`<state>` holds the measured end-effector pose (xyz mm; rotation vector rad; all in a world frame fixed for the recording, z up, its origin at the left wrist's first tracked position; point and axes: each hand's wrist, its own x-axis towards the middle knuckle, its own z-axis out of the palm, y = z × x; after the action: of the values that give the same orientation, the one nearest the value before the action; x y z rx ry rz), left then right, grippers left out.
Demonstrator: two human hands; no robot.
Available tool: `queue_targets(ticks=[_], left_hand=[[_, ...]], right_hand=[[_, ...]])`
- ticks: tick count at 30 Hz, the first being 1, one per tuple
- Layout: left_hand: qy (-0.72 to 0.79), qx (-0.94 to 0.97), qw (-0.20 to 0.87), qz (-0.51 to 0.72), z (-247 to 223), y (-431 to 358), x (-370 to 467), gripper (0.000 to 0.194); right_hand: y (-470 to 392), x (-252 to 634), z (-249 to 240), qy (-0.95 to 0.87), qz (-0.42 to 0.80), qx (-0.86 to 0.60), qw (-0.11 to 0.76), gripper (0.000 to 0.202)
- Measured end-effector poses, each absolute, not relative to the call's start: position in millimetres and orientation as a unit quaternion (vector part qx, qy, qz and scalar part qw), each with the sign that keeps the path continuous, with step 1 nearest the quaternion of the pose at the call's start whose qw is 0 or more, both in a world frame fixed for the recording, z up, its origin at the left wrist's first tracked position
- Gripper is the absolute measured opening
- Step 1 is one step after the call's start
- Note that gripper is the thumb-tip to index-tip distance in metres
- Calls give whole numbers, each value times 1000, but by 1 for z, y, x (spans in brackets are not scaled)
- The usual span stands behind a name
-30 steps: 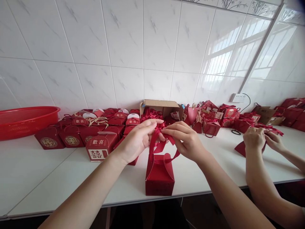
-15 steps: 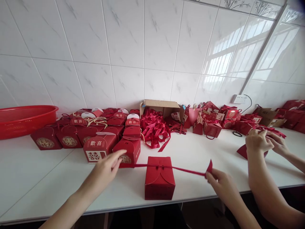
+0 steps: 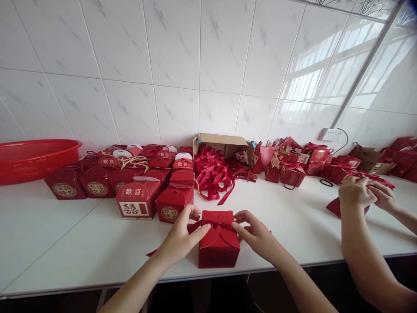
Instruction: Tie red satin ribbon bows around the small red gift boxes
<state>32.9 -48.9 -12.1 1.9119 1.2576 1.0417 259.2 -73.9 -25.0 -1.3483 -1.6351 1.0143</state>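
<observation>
A small red box (image 3: 219,252) stands near the table's front edge, its curved flaps folded over the top. A dark red ribbon (image 3: 222,224) runs across the top, crossed or knotted at the middle. On the box's left side my left hand (image 3: 184,232) holds the ribbon between thumb and fingers, the thumb at the top edge. My right hand (image 3: 256,230) has the ribbon on the right side, its thumb near the top corner. One ribbon end sticks out left beneath my left hand; another shows behind my right hand.
Red printed boxes (image 3: 138,200) stand in rows at the left, beside a red basin (image 3: 39,161). A carton (image 3: 223,140) spills red ribbons (image 3: 213,174) behind. Another person's hands (image 3: 356,193) work on a red item at the right, near finished-looking gift boxes (image 3: 292,176).
Both my hands have come inward from the stretched ribbon to the sides of the box. The ribbon's ends now hang out beyond my hands.
</observation>
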Motion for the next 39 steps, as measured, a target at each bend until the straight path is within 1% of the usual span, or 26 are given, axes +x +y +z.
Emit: queue_targets(ticks=[4,6,7,10,14,17,20,22,24,26,28,31,33,37,39], left_hand=[[491,694,413,326,-9,-48,31,30],[484,692,426,324,-8,-49,29,34],[487,693,410,338,-8,-50,28,35],[520,697,314,380,-12,-52,25,41],[540,715,249,366,-15,-50,21,49],[535,731,233,354,-12,-51,19,43],[494,756,202,379,-6,-56,22,28],[454,781,161,398,-2,-61,28,20],[415,810,121,395,4,-66,39,20],[387,836,90,379,9,-69,52,25],[377,845,59,374,14,-69,65,29],[384,829,10,407,16,-65,76,23],[389,809,-17,440,15,-62,75,22],[402,780,-53,477,14,-58,69,29],[400,780,-60,477,16,-58,68,31]], right_hand=[[-71,262,-23,-638,448,-530,335,45],[-72,267,-18,-655,468,-509,305,48],[-72,270,-17,-656,479,-499,304,48],[-72,278,-19,-626,505,-491,335,48],[-72,286,-26,-594,545,-477,349,45],[-75,290,-24,-565,583,-445,378,42],[-82,290,-16,-568,603,-405,388,40],[-87,288,-8,-576,607,-376,398,32],[-91,283,1,-569,610,-352,425,23],[-93,277,12,-556,614,-331,452,15],[-94,271,21,-549,620,-313,466,14],[-94,266,27,-557,596,-328,476,17],[-93,267,25,-571,548,-379,479,21],[-87,265,13,-643,400,-479,444,28],[-84,258,9,-675,375,-476,421,34]])
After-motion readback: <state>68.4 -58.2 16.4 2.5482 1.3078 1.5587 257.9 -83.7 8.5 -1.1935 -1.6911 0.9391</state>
